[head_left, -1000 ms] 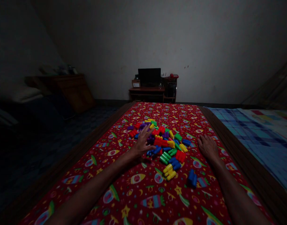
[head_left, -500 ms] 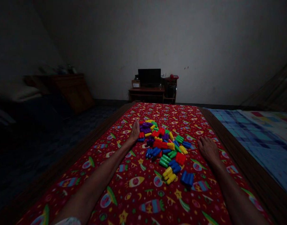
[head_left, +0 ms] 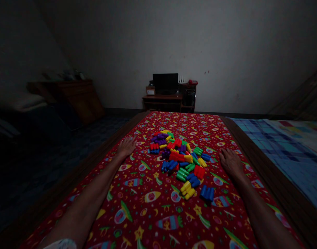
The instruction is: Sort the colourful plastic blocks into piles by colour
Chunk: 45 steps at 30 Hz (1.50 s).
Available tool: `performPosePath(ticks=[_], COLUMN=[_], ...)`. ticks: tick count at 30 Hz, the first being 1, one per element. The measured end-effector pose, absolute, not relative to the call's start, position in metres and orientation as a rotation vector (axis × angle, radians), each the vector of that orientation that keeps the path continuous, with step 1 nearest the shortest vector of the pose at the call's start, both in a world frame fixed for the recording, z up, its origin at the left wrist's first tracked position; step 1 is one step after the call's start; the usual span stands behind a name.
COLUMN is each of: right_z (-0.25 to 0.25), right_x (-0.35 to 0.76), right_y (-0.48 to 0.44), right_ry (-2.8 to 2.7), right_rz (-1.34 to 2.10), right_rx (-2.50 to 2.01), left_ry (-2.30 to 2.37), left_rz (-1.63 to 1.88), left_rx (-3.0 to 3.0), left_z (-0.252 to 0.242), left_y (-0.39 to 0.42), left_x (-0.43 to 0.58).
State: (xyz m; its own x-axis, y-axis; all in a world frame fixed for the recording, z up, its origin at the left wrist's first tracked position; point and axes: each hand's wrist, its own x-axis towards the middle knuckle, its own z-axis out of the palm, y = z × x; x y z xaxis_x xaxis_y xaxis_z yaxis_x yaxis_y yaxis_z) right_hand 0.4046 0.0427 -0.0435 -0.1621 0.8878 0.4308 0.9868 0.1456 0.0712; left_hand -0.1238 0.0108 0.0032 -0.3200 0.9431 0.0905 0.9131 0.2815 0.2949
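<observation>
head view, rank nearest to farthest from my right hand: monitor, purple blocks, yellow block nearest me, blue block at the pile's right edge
1. Blue block: just left of the right hand.
2. Yellow block: further left, nearer the camera.
3. Purple blocks: far-left side of the blocks.
4. Monitor: on the desk at the back wall.

Home interior, dim bedroom. Evidence: low bed under red cartoon-print sheet (head_left: 158, 214); adjoining mattress (head_left: 282, 145), blue checked cover; toy blocks (head_left: 181, 159) heaped on sheet; desk (head_left: 162, 100) with monitor (head_left: 165, 83) against bare wall (head_left: 226, 52); wooden cabinet (head_left: 78, 100) left.
</observation>
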Motion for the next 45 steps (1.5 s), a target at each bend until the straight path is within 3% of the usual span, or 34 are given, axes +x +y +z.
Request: performPosePath(ticks=[9, 16, 24, 31, 36, 45], right_z=[-0.043, -0.042, -0.036, -0.032, -0.034, -0.030], right_x=[0.401, 0.401, 0.396, 0.394, 0.395, 0.393], right_y=[0.044, 0.043, 0.041, 0.040, 0.039, 0.039], right_ry=[-2.086, -2.107, -2.061, -2.059, -2.063, -2.062], right_rz=[-0.486, -0.502, -0.420, -0.357, -0.388, -0.373], right_rx=[-1.852, -1.853, -1.879, -1.907, -1.888, -1.916], left_ry=[2.044, 1.554, 0.972, 1.003, 0.400, 0.955], left_rz=[0.772, 0.744, 0.486, 0.617, 0.388, 0.387], left_rx=[1.898, 1.978, 2.318, 2.902, 3.258, 3.299], left_z=[0.013, 0.029, 0.052, 0.056, 0.040, 0.034], left_y=[0.082, 0.126, 0.068, -0.049, -0.117, -0.058], left_x=[-0.055, 0.019, 0.055, 0.080, 0.136, 0.137])
